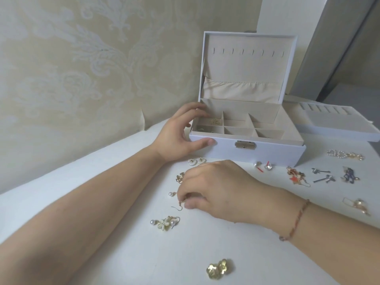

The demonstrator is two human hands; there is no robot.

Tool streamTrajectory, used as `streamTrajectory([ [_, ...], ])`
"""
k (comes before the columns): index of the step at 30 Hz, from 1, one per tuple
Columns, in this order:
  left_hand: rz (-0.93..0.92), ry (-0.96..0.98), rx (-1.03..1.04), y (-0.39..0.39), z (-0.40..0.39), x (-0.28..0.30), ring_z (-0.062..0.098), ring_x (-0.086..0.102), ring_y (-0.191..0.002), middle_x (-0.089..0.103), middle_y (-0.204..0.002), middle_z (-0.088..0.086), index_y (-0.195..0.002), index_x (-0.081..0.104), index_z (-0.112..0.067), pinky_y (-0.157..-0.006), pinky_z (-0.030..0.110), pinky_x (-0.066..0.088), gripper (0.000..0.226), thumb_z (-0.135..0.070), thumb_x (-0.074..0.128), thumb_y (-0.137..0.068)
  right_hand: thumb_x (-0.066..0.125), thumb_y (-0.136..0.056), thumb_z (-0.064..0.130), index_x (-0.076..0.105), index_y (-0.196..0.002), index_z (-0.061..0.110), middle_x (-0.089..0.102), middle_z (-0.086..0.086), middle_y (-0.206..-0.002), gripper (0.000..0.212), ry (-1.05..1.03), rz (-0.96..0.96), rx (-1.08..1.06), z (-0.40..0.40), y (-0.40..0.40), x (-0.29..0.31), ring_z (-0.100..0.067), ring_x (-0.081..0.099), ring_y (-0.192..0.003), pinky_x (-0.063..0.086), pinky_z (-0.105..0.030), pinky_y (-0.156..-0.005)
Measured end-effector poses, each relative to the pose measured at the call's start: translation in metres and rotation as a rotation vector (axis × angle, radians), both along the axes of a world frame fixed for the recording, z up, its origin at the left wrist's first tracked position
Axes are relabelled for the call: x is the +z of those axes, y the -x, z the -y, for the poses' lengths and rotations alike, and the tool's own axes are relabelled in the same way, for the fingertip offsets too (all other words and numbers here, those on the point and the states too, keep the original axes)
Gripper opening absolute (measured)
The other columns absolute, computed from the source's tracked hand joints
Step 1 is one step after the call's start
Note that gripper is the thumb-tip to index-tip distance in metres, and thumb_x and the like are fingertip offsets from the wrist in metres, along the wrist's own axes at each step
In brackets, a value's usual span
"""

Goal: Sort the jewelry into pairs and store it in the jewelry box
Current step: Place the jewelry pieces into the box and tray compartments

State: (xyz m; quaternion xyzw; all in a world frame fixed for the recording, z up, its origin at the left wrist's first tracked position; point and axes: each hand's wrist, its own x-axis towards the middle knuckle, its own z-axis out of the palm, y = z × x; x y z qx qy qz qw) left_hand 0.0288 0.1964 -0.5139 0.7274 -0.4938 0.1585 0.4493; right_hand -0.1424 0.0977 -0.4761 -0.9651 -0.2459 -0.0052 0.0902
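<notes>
The white jewelry box (267,152) stands open on the white table, lid up, with beige compartments; a gold piece (276,120) lies in its back left cell. My left hand (178,133) rests on the box's left front corner, fingers spread over the rim. My right hand (213,191) is down on the table in front of the box, thumb and forefinger pinched on a gold hook earring (178,206). A pearl earring (171,193) and a gold chain earring (180,177) lie just beside those fingers.
A flower-and-pearl earring pair (165,222) and gold flower studs (220,268) lie nearer me. White studs (196,161), red-tipped studs (264,166), red-gold earrings (296,174), silver bows (322,175), a blue piece (349,175), pearls (339,154), a gold piece (359,205), the removed tray (337,128) lie right.
</notes>
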Motion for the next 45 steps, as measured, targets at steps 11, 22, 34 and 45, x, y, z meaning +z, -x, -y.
streamTrajectory([
  [11,0.025,0.000,0.003,-0.001,0.000,0.000,0.006,0.049,-0.124,0.051,-0.137,0.001,-0.120,0.063,-0.014,-0.089,0.021,0.046,0.058,-0.044,0.079,-0.074,0.063,-0.092,0.021,0.069,-0.090,0.031,0.068,0.015,-0.079,0.012,-0.446,-0.338,-0.194,0.028,0.001,0.014,-0.009,0.057,-0.068,0.046,-0.022,-0.065],
  [22,0.015,-0.007,0.007,-0.002,0.000,-0.001,0.007,0.049,-0.125,0.051,-0.137,0.000,-0.120,0.063,-0.014,-0.088,0.023,0.047,0.059,-0.045,0.078,-0.073,0.065,-0.091,0.014,0.073,-0.095,0.033,0.070,0.009,-0.085,0.021,-0.514,-0.393,-0.233,0.037,0.001,0.013,-0.026,0.063,-0.086,0.052,-0.045,-0.085],
  [34,0.008,-0.011,0.013,-0.001,0.001,0.000,0.006,0.050,-0.124,0.051,-0.137,-0.001,-0.120,0.063,-0.014,-0.086,0.025,0.049,0.058,-0.045,0.079,-0.073,0.062,-0.089,0.024,0.066,-0.098,0.033,0.062,0.017,-0.080,0.014,-0.432,-0.223,-0.158,0.009,0.008,0.012,0.001,0.050,-0.062,0.041,-0.018,-0.062],
  [45,-0.002,-0.017,0.006,0.000,0.000,0.001,0.006,0.050,-0.124,0.050,-0.136,-0.002,-0.119,0.063,-0.014,-0.087,0.020,0.045,0.056,-0.040,0.081,-0.073,0.061,-0.080,0.054,0.068,-0.073,0.032,0.055,0.010,-0.066,0.024,0.020,0.234,0.088,-0.041,0.026,-0.017,-0.014,0.059,-0.057,0.026,-0.021,-0.045],
])
